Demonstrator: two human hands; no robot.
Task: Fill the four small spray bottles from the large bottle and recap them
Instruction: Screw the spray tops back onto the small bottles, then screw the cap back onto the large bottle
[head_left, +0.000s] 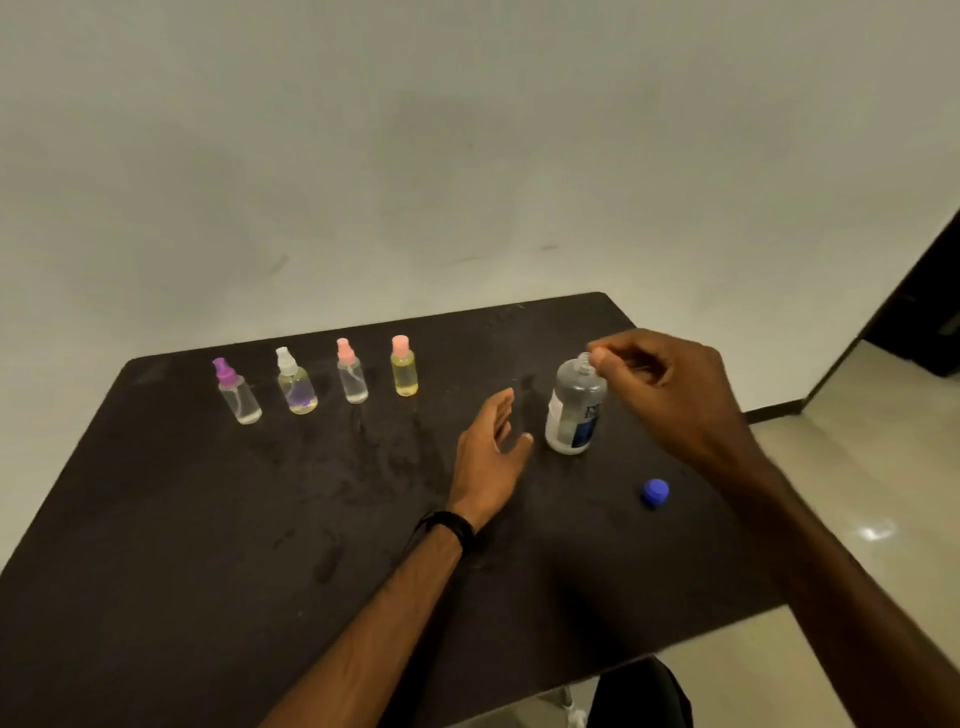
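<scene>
Four small spray bottles stand capped in a row at the far left of the dark table (208, 519): purple-capped (238, 391), white-capped (296, 382), pink-capped clear (352, 371) and pink-capped yellow (404, 366). The large clear bottle (574, 410) with a blue label stands uncapped at right. Its blue cap (655, 492) lies on the table in front of it. My right hand (670, 387) hovers by the bottle's neck, fingers curled, fingertips touching the mouth. My left hand (496, 441) rests open on the table just left of the bottle, holding nothing.
The table's right edge runs close to the large bottle and cap, with pale floor tiles (857, 467) beyond. A pale wall (467, 156) rises behind the table. A dark doorway (930, 312) sits at far right. Wet smears mark the tabletop centre.
</scene>
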